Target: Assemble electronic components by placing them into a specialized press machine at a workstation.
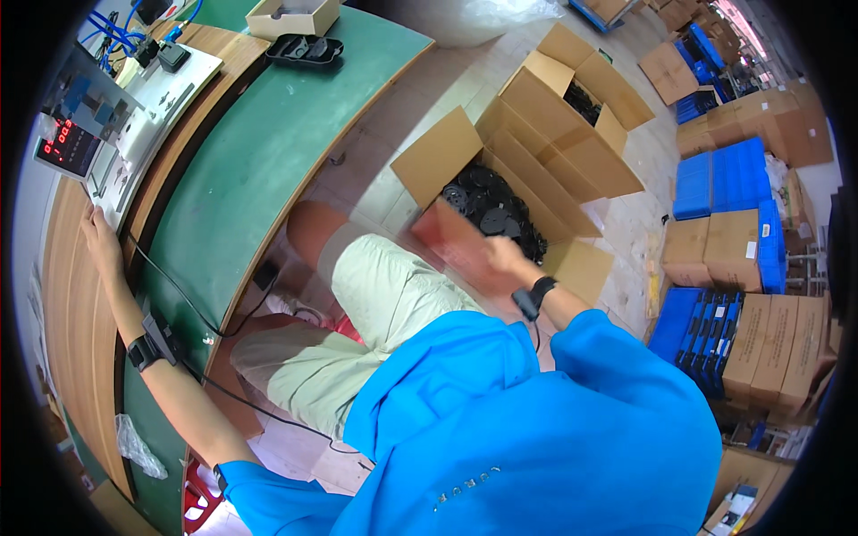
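My left hand [102, 243] lies on the wooden bench top at the corner of the machine's white base plate [134, 147], its fingers stretched out and holding nothing. Just beyond them is a small display box [68, 150] with red lit digits. On the other side, beside my knee, my right hand [509, 256] grips the edge of a flat reddish panel [458, 243], smeared by motion; what it is exactly I cannot make out. It overlaps the near side of an open cardboard box [527, 192] holding black round plastic parts [492, 201].
A black tray [305, 50] and a small carton [293, 18] stand on the green table [259, 134]. A cable [183, 290] crosses it near my left forearm. Another open carton [572, 107] stands behind the first. Blue crates [722, 179] and stacked boxes line the right.
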Action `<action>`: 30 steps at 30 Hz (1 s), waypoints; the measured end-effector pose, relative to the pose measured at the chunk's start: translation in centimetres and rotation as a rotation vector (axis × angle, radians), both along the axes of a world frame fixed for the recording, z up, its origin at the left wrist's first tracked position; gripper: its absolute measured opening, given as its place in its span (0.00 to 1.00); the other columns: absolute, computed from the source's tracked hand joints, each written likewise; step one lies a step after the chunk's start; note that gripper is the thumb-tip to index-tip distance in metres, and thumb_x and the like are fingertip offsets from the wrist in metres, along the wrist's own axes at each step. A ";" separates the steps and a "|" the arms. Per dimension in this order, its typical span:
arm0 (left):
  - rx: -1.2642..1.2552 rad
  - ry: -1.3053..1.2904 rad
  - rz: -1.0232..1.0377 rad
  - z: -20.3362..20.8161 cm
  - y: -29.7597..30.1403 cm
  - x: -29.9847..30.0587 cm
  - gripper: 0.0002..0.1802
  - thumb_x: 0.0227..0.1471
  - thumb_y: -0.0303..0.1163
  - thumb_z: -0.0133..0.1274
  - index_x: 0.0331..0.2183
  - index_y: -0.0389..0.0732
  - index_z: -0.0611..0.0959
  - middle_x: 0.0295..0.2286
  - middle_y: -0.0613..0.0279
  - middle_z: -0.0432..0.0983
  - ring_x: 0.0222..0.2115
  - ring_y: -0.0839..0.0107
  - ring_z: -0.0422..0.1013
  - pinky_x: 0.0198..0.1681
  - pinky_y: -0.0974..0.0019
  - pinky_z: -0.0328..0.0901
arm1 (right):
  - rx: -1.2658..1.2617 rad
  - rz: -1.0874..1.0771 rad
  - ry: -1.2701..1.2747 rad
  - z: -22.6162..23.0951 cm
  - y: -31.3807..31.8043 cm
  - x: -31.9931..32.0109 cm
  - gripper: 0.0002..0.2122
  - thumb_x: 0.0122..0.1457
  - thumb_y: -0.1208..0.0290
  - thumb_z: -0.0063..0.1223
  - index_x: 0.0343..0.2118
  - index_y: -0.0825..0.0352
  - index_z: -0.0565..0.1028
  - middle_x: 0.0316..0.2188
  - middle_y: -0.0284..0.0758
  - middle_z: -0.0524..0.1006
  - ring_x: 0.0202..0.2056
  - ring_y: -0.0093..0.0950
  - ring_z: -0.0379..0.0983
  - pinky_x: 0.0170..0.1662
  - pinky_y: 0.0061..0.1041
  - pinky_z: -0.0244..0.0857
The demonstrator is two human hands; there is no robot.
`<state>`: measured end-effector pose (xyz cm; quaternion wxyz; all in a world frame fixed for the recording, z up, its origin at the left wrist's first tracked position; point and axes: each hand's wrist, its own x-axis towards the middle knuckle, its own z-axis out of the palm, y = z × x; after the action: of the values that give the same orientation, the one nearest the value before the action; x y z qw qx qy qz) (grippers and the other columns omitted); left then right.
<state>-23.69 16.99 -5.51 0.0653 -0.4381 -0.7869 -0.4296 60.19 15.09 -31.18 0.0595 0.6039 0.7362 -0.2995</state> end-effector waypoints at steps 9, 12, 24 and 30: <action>0.012 0.005 0.006 -0.3 0.7 1.4 0.31 0.67 0.48 0.44 0.58 0.32 0.74 0.56 0.40 0.73 0.58 0.52 0.69 0.63 0.58 0.59 | -0.066 0.048 0.110 2.7 1.8 5.7 0.15 0.61 0.65 0.59 0.49 0.63 0.81 0.46 0.50 0.81 0.50 0.48 0.77 0.53 0.43 0.70; -0.013 -0.047 0.014 0.3 -0.3 -0.2 0.30 0.67 0.48 0.44 0.58 0.32 0.74 0.56 0.40 0.73 0.58 0.52 0.69 0.62 0.58 0.59 | -0.100 -0.194 0.244 6.1 4.6 7.7 0.17 0.61 0.63 0.60 0.51 0.65 0.80 0.45 0.47 0.82 0.48 0.45 0.80 0.51 0.42 0.72; 0.029 -0.007 0.001 0.1 0.1 0.7 0.30 0.67 0.47 0.44 0.58 0.32 0.74 0.56 0.39 0.73 0.58 0.51 0.69 0.63 0.57 0.59 | 0.064 -0.133 0.012 1.7 -2.4 1.0 0.19 0.61 0.67 0.56 0.55 0.61 0.78 0.47 0.51 0.80 0.50 0.52 0.76 0.53 0.48 0.70; -0.006 -0.019 -0.024 -0.3 0.6 1.3 0.31 0.67 0.47 0.43 0.58 0.32 0.74 0.56 0.40 0.73 0.59 0.52 0.69 0.63 0.57 0.59 | -0.060 -0.096 0.007 2.6 -2.6 3.9 0.18 0.61 0.66 0.57 0.54 0.62 0.79 0.46 0.51 0.80 0.50 0.51 0.76 0.54 0.47 0.70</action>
<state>-22.41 17.55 -5.77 0.0517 -0.4435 -0.7835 -0.4321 64.08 12.54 -28.61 0.0606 0.6353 0.6974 -0.3261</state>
